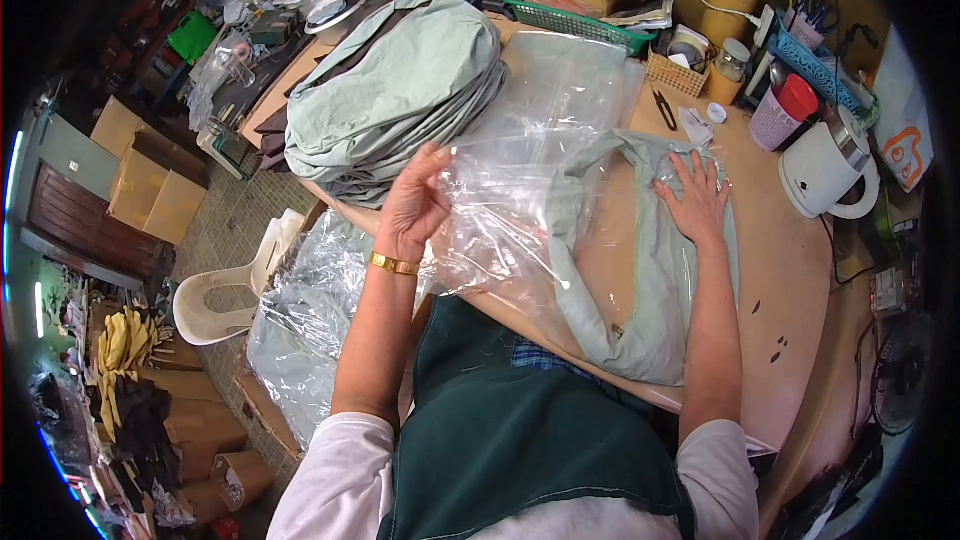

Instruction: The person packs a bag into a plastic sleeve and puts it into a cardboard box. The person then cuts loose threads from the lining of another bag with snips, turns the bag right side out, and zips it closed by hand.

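Note:
A clear plastic bag (495, 215) stretches from my left hand (415, 200), whose fingers are pinched on its edge. On the table, a light grey-green fabric piece (655, 290) curves in a loop, its right part under clear plastic. My right hand (695, 197) lies flat with spread fingers on the top right of this piece. A tall stack of similar grey-green fabric pieces (400, 90) stands behind my left hand. Flat clear plastic bags (555, 85) lie beyond the fabric loop.
Black snips (664, 110) lie near a woven basket (677, 72). A white kettle (825, 165), a lilac cup (775, 120) and a green basket (580, 22) stand along the table's far and right sides. Left of the table are a white chair (225, 295) and plastic-wrapped items (305, 305).

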A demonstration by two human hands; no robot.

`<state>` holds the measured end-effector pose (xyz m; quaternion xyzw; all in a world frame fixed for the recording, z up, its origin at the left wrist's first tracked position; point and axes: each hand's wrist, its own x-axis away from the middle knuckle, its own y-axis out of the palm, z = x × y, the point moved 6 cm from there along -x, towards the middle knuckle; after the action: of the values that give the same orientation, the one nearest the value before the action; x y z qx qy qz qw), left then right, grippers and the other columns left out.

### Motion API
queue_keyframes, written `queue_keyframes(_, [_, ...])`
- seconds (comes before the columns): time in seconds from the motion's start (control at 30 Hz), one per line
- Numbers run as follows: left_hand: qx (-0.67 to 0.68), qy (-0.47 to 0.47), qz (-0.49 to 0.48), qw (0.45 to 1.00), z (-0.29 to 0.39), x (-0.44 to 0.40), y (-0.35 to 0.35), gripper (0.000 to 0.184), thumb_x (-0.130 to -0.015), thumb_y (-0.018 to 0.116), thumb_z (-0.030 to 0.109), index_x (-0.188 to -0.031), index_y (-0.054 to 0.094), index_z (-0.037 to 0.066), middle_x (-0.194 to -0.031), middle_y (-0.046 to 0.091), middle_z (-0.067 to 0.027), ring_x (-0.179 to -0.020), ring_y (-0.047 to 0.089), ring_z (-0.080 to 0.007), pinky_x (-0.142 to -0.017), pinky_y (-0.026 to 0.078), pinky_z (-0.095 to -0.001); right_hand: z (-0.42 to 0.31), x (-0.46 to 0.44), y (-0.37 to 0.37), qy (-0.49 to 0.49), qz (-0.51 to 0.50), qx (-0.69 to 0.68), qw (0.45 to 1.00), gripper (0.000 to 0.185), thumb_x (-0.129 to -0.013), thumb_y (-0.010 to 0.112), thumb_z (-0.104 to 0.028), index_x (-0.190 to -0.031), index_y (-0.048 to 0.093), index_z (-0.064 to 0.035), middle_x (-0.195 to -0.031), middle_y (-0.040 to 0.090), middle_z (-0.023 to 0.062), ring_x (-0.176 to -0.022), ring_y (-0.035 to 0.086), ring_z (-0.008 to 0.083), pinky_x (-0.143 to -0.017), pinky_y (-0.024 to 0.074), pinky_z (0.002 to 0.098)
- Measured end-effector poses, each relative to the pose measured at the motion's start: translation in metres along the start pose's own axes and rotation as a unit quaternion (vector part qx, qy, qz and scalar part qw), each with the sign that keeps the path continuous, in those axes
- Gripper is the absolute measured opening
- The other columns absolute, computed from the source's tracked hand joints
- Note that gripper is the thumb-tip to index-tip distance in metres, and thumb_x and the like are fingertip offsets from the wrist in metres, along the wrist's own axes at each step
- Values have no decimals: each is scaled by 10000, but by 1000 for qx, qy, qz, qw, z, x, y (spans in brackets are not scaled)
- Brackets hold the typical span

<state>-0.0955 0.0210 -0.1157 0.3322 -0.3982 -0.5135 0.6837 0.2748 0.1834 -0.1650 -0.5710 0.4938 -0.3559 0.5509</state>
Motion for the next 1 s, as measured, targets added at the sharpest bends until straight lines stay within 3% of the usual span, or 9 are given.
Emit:
queue_keyframes(0.1, [-229, 225, 48, 946, 36, 7, -13, 152, -870, 663, -12, -961, 548, 25, -849, 653, -65, -692, 640, -126, -586, 530, -212, 2, 0, 0, -6, 5, -10, 1000, 650, -896, 510, -597, -1460, 391, -295, -1568, 260, 105, -1450, 179, 353, -1139, 91, 616])
queue_keyframes(0.17, [-534, 503, 142, 664, 65, 43, -1, 146, -875, 704, 65, -908, 564, 39, -786, 628, -36, -622, 602, -85, -499, 464, -205, 2, 0, 0, 5, -6, 4, 1000, 641, -901, 515, -581, -1460, 392, -293, -1566, 266, 101, -1450, 184, 346, -1139, 94, 616])
queue_keyframes(0.33, [-633, 101, 91, 762, 13, 74, 4, 298, -923, 654, 299, -930, 614, 3, -688, 590, -28, -580, 549, -70, -483, 406, -218, -1, -4, 0, 17, -5, 20, 1000, 626, -908, 500, -579, -1456, 396, -295, -1565, 269, 94, -1453, 182, 330, -1140, 96, 616])
queue_keyframes(0.37, [-779, 120, 28, 615, -7, 71, -2, 270, -915, 667, 265, -879, 630, 0, -679, 577, 6, -557, 495, -51, -482, 369, -213, 0, -3, 2, 22, -9, 21, 999, 623, -910, 493, -583, -1456, 395, -299, -1565, 269, 92, -1455, 180, 325, -1140, 96, 616])
queue_keyframes(0.5, [-547, 59, 68, 832, 13, 80, -39, 227, -882, 714, 220, -760, 641, 43, -596, 549, 54, -560, 495, -52, -500, 374, -230, 4, -1, 1, 16, -14, 16, 1000, 623, -908, 483, -596, -1454, 396, -308, -1567, 264, 86, -1456, 176, 323, -1139, 93, 620])
queue_keyframes(0.7, [-480, 110, 39, 870, 22, 70, -19, 217, -884, 722, 217, -905, 642, 17, -778, 606, 7, -633, 497, -38, -557, 399, -204, 1, -4, 0, 12, -18, 12, 1000, 630, -893, 513, -595, -1445, 407, -310, -1565, 267, 85, -1454, 172, 342, -1132, 102, 628])
queue_keyframes(0.77, [-558, 79, 134, 815, 31, 50, -17, 228, -893, 709, 178, -1028, 644, 6, -786, 618, 32, -635, 520, -43, -545, 407, -208, 2, -4, 3, 16, -16, -4, 1000, 636, -886, 531, -583, -1446, 407, -306, -1564, 270, 85, -1452, 174, 347, -1133, 102, 627])
queue_keyframes(0.9, [-612, 174, 53, 770, 30, 5, -16, 164, -879, 720, 135, -979, 636, 35, -719, 568, 54, -605, 499, -49, -532, 383, -190, 1, -3, -3, 17, -9, 0, 1000, 645, -880, 538, -579, -1446, 409, -300, -1564, 269, 88, -1452, 179, 341, -1138, 97, 616])
queue_keyframes(1.0, [-279, 75, 10, 957, 21, 9, -17, 141, -878, 709, 108, -838, 575, 95, -745, 583, 27, -631, 544, -48, -545, 445, -185, 0, 0, -3, 22, -12, -11, 1000, 652, -871, 549, -578, -1444, 414, -296, -1559, 281, 93, -1452, 185, 332, -1143, 91, 602])
